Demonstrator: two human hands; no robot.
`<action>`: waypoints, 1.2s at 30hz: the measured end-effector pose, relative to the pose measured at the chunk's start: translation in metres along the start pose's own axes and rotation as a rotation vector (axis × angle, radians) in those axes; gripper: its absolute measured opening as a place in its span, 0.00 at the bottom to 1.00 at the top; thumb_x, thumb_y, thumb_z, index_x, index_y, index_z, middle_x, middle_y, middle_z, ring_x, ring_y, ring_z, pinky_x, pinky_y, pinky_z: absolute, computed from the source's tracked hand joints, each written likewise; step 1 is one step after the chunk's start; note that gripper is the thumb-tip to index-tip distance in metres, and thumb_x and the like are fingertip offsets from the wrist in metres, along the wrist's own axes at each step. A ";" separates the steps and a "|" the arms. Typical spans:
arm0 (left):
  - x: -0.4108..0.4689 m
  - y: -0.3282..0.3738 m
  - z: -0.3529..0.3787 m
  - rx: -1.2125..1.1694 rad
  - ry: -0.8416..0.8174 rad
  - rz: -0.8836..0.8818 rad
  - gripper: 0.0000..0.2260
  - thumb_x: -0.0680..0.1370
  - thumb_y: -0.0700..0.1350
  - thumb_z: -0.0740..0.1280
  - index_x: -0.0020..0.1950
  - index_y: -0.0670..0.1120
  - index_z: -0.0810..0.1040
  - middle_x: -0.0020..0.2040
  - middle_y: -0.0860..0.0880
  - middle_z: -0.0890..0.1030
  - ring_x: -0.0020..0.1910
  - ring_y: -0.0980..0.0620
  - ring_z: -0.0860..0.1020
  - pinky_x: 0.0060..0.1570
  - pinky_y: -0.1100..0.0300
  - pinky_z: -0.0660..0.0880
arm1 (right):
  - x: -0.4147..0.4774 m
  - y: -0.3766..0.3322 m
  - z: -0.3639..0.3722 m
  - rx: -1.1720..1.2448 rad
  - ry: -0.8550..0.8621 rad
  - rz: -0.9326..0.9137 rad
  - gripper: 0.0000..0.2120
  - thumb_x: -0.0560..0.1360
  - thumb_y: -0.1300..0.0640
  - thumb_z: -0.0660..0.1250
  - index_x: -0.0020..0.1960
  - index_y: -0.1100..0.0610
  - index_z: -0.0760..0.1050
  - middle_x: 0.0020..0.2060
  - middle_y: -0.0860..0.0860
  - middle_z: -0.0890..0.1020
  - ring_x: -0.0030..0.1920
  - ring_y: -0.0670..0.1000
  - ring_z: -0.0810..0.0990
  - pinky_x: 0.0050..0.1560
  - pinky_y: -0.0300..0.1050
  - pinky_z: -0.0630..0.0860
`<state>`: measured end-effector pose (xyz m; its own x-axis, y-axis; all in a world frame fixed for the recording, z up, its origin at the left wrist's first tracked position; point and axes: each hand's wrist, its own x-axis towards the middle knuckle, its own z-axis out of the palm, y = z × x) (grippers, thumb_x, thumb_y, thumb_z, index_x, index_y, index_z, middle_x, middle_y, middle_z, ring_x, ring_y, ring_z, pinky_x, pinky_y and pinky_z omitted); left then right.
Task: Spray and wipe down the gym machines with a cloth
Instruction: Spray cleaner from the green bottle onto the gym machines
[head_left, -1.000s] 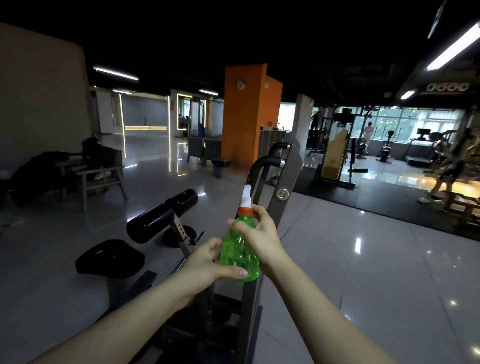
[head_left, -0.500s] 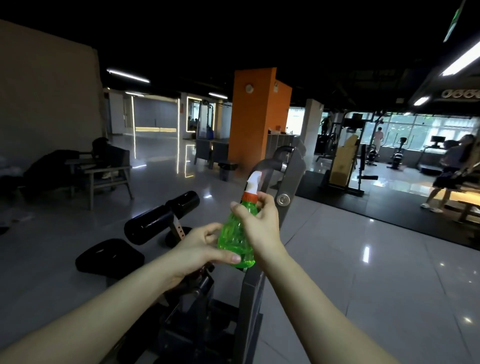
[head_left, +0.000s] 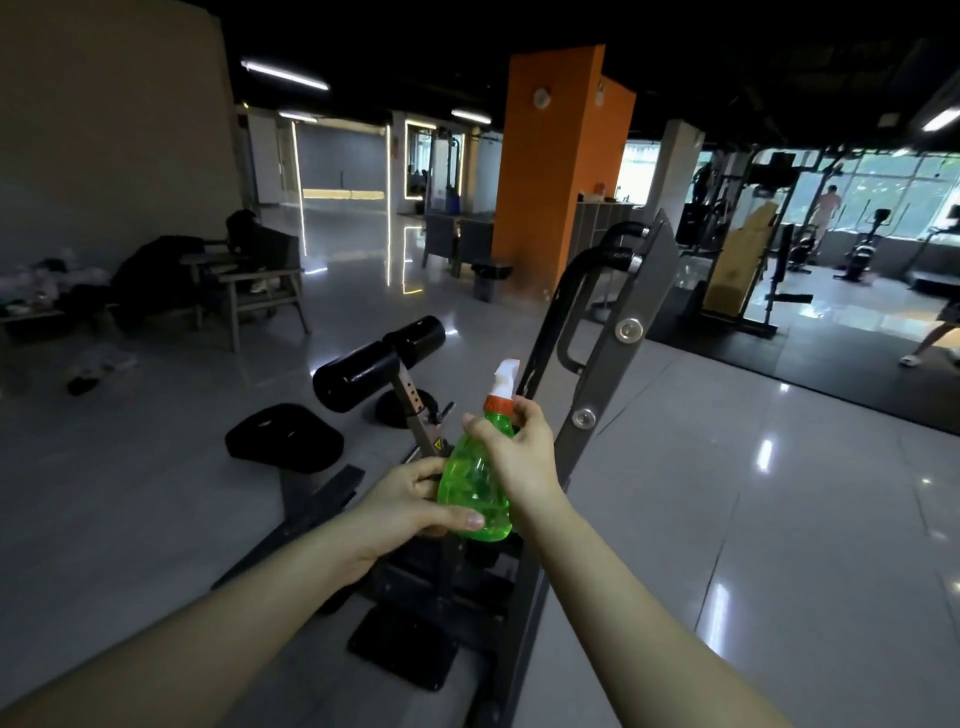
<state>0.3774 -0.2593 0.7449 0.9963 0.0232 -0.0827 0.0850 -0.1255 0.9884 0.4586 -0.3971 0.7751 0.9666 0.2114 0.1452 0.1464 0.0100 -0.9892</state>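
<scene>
The gym hall is dim, with a shiny grey floor (head_left: 727, 467), an orange pillar (head_left: 550, 156) in the middle and more machines far away at the windows. Just in front of the person stands a slanted dark machine frame (head_left: 597, 374), and a black roller pad (head_left: 374, 364) is to the left of it.

The green spray bottle (head_left: 475, 488) is held upright in the air above the base of the machine, between both hands. The left hand (head_left: 405, 499) has its grip closed around the lower body, with the thumb lying across the front. The right hand (head_left: 519, 457) has its grip closed around the neck, just under the orange collar. The white nozzle (head_left: 506, 376) looks toward the frame; the trigger is hidden behind the fingers.

To my judgement, the step is to make the bottle ready and spray. To do it well, the right hand should take the whole weight at the neck, with one finger on the trigger, so the left hand becomes free. The nozzle should come near the frame and the pad (a far spray mostly falls on the floor, which is already slippery-looking). Short presses are enough. No cloth shows in the view, so it must be fetched before the liquid runs down.
</scene>
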 end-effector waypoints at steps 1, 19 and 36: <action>-0.004 -0.005 -0.002 0.001 -0.004 -0.014 0.28 0.67 0.41 0.82 0.66 0.48 0.79 0.55 0.47 0.87 0.57 0.47 0.85 0.67 0.42 0.75 | -0.004 0.004 0.004 0.010 -0.002 0.023 0.24 0.75 0.53 0.76 0.66 0.53 0.70 0.53 0.48 0.80 0.52 0.48 0.82 0.53 0.45 0.81; 0.048 -0.088 -0.043 -0.045 -0.005 -0.285 0.30 0.70 0.43 0.81 0.70 0.53 0.76 0.61 0.49 0.85 0.62 0.49 0.82 0.69 0.43 0.73 | 0.047 0.125 0.050 0.148 0.069 0.233 0.21 0.73 0.54 0.78 0.61 0.49 0.72 0.53 0.51 0.82 0.52 0.51 0.83 0.58 0.57 0.81; 0.091 -0.118 -0.125 -0.122 -0.155 -0.176 0.26 0.64 0.38 0.82 0.58 0.55 0.80 0.54 0.54 0.86 0.55 0.58 0.84 0.54 0.64 0.79 | 0.086 0.154 0.107 0.099 0.055 0.241 0.45 0.62 0.48 0.84 0.74 0.46 0.65 0.62 0.52 0.79 0.57 0.51 0.83 0.57 0.55 0.83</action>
<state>0.4569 -0.1181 0.6367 0.9571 -0.1191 -0.2643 0.2647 -0.0126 0.9642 0.5419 -0.2723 0.6328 0.9815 0.1656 -0.0965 -0.1080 0.0620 -0.9922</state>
